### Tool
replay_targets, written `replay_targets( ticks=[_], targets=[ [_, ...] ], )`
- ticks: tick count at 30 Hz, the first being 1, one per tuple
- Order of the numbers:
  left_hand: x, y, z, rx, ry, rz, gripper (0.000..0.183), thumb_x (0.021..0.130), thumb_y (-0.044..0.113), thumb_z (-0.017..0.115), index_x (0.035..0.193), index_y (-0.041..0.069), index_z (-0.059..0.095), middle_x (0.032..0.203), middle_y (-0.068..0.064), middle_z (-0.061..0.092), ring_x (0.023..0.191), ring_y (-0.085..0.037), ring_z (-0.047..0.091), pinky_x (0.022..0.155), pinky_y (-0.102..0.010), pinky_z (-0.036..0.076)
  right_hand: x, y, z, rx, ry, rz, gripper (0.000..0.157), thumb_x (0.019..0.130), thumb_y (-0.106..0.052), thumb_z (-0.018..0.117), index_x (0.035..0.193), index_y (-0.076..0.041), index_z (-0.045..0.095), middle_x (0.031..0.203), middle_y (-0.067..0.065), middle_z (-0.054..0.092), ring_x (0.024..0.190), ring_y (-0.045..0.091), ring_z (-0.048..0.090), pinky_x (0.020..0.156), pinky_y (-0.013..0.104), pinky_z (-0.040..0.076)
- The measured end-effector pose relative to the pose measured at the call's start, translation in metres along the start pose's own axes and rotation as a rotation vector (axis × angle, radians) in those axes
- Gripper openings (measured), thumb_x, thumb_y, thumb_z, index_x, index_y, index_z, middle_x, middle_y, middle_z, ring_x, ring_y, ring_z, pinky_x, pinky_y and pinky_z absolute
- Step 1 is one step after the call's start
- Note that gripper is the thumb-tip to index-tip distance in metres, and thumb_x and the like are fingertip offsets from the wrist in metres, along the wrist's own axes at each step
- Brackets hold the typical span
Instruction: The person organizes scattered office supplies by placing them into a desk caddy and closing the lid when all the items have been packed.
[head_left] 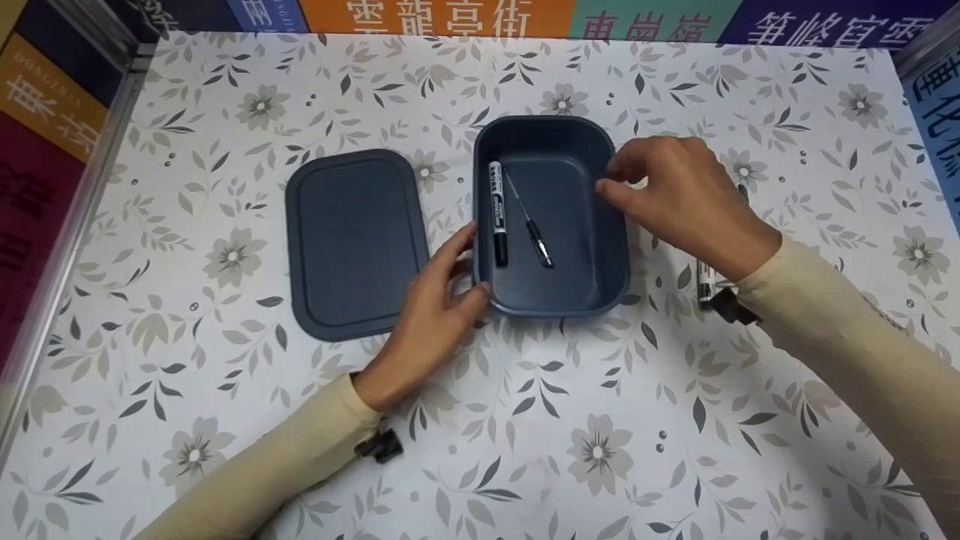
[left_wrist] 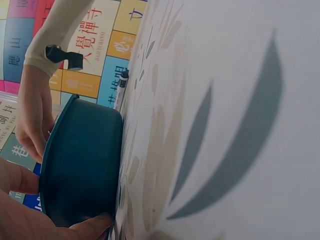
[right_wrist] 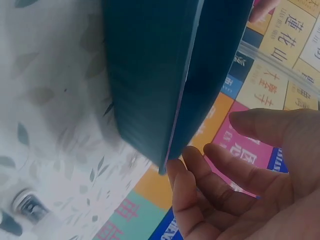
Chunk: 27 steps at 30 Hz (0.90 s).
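A dark blue, open-topped plastic box (head_left: 553,308) stands on the floral tabletop. Inside it, near the left wall, lie a black-and-white marker (head_left: 498,214) and a slim pen (head_left: 535,236) with a black grip. My left hand (head_left: 442,307) touches the outside of the box's near left corner, thumb and fingers spread. At the right rim is my right hand (head_left: 671,191), its fingertips over the edge. The right wrist view shows the thumb (right_wrist: 260,125) apart from the fingers, with nothing between them.
A matching dark blue lid (head_left: 358,244) lies flat to the left of the box. Another marker (head_left: 706,281) lies to the right, partly hidden under the right forearm. Colourful panels with large characters (head_left: 442,16) border the table's far edge and sides.
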<state>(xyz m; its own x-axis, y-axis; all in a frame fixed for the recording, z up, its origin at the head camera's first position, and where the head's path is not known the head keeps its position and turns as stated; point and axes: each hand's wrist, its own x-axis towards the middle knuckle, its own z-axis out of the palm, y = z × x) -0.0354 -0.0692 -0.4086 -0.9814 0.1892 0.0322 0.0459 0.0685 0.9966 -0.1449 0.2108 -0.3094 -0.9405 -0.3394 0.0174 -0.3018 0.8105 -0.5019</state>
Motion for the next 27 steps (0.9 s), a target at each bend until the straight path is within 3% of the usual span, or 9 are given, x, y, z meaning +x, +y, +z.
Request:
replay_targets(
  ticks=[5, 12, 22, 27],
  targets=[
    [0.000, 0.000, 0.000, -0.006, -0.002, -0.002, 0.077, 0.101, -0.001, 0.062, 0.173, 0.009, 0.034, 0.167, -0.014, 0.046, 0.144, -0.029, 0.059, 0.107, -0.037, 0.061, -0.009, 0.014, -0.005, 0.004, 0.022, 0.034, 0.029, 0.104, -0.027, 0.074, 0.113, -0.001, 0.082, 0.112, 0.021, 0.080, 0.108, 0.038, 0.074, 0.093, 0.056, 0.055],
    [0.000, 0.000, 0.001, -0.018, -0.004, -0.003, 0.078, 0.101, -0.003, 0.061, 0.173, 0.009, 0.034, 0.167, -0.015, 0.046, 0.144, -0.030, 0.059, 0.105, -0.035, 0.062, -0.021, 0.035, -0.004, -0.014, 0.060, 0.046, 0.027, 0.103, -0.027, 0.075, 0.110, -0.002, 0.084, 0.107, 0.020, 0.081, 0.101, 0.038, 0.075, 0.084, 0.050, 0.053],
    [0.000, 0.000, 0.000, 0.012, -0.010, 0.013, 0.077, 0.102, -0.002, 0.062, 0.173, 0.009, 0.034, 0.168, -0.014, 0.046, 0.144, -0.029, 0.060, 0.106, -0.035, 0.061, -0.039, 0.067, 0.000, -0.048, 0.090, 0.054, 0.020, 0.101, -0.021, 0.078, 0.106, -0.003, 0.084, 0.098, 0.014, 0.082, 0.090, 0.030, 0.074, 0.073, 0.020, 0.045],
    [0.000, 0.000, 0.000, 0.008, -0.007, 0.006, 0.077, 0.102, -0.002, 0.062, 0.173, 0.009, 0.034, 0.168, -0.014, 0.046, 0.144, -0.029, 0.059, 0.104, -0.036, 0.062, -0.046, 0.077, 0.001, -0.039, 0.071, 0.093, 0.023, 0.102, -0.025, 0.077, 0.109, -0.004, 0.083, 0.101, 0.015, 0.081, 0.094, 0.032, 0.073, 0.075, 0.026, 0.045]
  ],
)
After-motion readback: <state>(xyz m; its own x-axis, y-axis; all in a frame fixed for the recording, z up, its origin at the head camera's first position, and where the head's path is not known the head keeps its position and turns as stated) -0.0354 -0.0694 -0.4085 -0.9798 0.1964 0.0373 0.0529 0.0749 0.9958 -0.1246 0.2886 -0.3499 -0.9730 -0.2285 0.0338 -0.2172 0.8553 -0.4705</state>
